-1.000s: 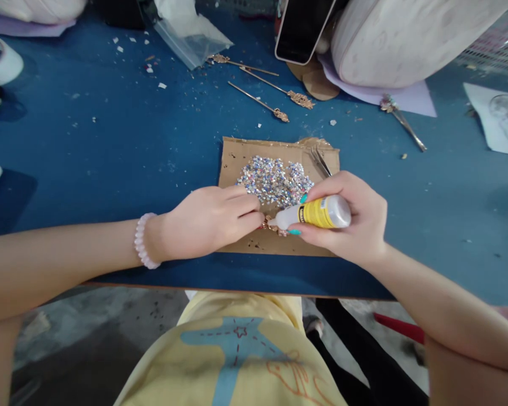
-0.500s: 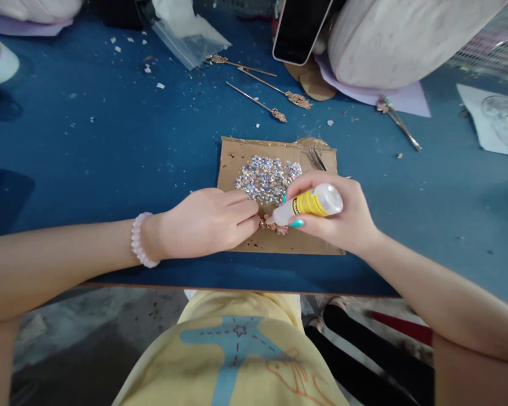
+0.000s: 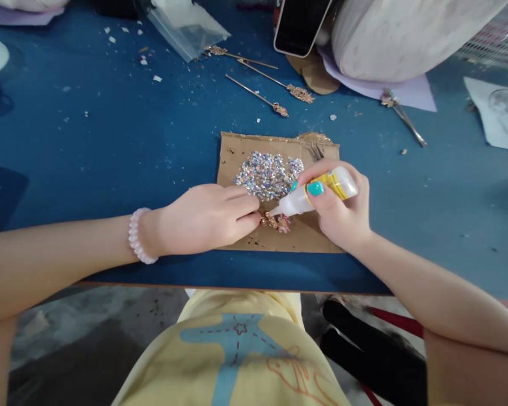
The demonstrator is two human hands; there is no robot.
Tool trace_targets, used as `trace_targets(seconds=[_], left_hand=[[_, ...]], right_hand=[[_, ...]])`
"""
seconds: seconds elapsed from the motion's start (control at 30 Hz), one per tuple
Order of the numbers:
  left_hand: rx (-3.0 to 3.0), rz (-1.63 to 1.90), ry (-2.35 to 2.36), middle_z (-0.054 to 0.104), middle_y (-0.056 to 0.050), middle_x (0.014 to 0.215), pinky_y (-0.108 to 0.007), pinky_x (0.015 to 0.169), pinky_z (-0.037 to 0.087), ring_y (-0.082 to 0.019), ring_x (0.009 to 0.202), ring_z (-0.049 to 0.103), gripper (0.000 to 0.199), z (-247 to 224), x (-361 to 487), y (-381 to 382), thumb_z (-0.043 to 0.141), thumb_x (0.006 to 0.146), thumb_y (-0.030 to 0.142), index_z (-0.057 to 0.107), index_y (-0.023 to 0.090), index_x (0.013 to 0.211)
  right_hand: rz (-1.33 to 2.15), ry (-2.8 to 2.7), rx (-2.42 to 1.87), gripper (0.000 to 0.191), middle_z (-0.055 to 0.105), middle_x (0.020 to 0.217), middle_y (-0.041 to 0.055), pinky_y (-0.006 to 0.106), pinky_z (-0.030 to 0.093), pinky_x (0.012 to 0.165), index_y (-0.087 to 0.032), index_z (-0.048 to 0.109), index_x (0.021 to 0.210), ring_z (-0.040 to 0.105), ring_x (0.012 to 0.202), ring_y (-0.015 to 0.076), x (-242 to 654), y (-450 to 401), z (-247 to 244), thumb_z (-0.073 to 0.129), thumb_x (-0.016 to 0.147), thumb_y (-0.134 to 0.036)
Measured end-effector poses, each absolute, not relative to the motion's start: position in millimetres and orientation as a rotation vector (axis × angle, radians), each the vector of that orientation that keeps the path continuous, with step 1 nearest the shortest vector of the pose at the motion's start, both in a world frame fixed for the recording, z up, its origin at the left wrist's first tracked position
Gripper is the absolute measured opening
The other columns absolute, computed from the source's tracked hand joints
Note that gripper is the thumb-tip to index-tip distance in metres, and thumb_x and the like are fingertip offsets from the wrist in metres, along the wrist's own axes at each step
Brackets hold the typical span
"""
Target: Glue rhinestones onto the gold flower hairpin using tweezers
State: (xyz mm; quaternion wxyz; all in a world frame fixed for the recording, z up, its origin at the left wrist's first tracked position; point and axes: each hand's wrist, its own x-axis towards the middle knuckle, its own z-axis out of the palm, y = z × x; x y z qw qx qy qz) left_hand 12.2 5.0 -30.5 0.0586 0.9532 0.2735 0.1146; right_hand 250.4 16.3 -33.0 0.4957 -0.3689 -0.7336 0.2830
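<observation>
My right hand point(image 3: 342, 208) is closed round a glue bottle point(image 3: 322, 190) with a yellow label, tilted so its nozzle points down and left. The nozzle tip is at a gold hairpin point(image 3: 272, 220) with a pink flower-like ornament at its right end. My left hand point(image 3: 211, 219) pinches the hairpin's left side; the rest of the pin is hidden under the fingers. Beneath both hands lies a piece of cardboard point(image 3: 232, 148). A spread of small glittering rhinestones point(image 3: 265, 173) covers its middle, just above the hairpin. Tweezers point(image 3: 317, 150) lie partly behind my right hand.
Several gold hairpins point(image 3: 279, 109) lie beyond the cardboard on the blue table point(image 3: 88, 152). At the back are a plastic bag point(image 3: 186, 31), a phone point(image 3: 301, 25) and a pale rounded object point(image 3: 400, 39). A decorated hair clip point(image 3: 404, 119) and a printed paper point(image 3: 502, 113) lie at right.
My right hand has turned and shifted slightly right, tilting the bottle more steeply and uncovering more of the pink ornament. My left hand keeps its pinch on the hairpin.
</observation>
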Motion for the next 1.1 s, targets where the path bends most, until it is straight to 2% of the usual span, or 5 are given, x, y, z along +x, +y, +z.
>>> trace_targets(seconds=[0.3,0.63,0.93,1.1], left_hand=[[2.866,0.341,0.86,0.074,-0.003,0.085,-0.032,0.06,0.041,-0.017,0.076,0.067,0.031,-28.3,14.3,5.9,0.045,0.104,0.02,0.072,0.02,0.089],[2.901,0.314,0.819,0.074,-0.003,0.083,-0.032,0.059,0.039,-0.018,0.075,0.066,0.036,-25.6,15.4,7.0,0.042,0.105,0.02,0.073,0.02,0.087],[3.08,0.308,0.674,0.076,-0.004,0.089,-0.034,0.058,0.037,-0.019,0.08,0.067,0.046,-25.8,13.4,6.9,0.033,0.108,0.014,0.076,0.02,0.092],[3.094,0.296,0.677,0.075,-0.004,0.088,-0.035,0.056,0.037,-0.019,0.078,0.067,0.046,-25.3,13.3,7.1,0.034,0.106,0.012,0.077,0.02,0.093]], right_hand=[[0.692,-1.722,-0.887,0.035,0.066,0.064,-0.0011,0.03,0.044,0.045,-0.028,0.069,0.077,0.058,0.052,0.0131,251.3,16.7,-41.3,0.068,0.091,-0.06],[0.682,-1.744,-0.93,0.042,0.068,0.065,-0.0002,0.031,0.046,0.044,-0.027,0.067,0.076,0.059,0.053,0.014,251.5,16.9,-42.0,0.066,0.09,-0.067],[0.714,-1.734,-0.863,0.034,0.068,0.065,-0.0017,0.029,0.043,0.043,-0.027,0.069,0.077,0.059,0.052,0.0124,250.2,15.7,-40.1,0.069,0.092,-0.057],[0.711,-1.732,-0.873,0.034,0.069,0.065,-0.0015,0.03,0.045,0.045,-0.027,0.069,0.077,0.06,0.053,0.0135,249.9,15.9,-40.4,0.07,0.092,-0.057]])
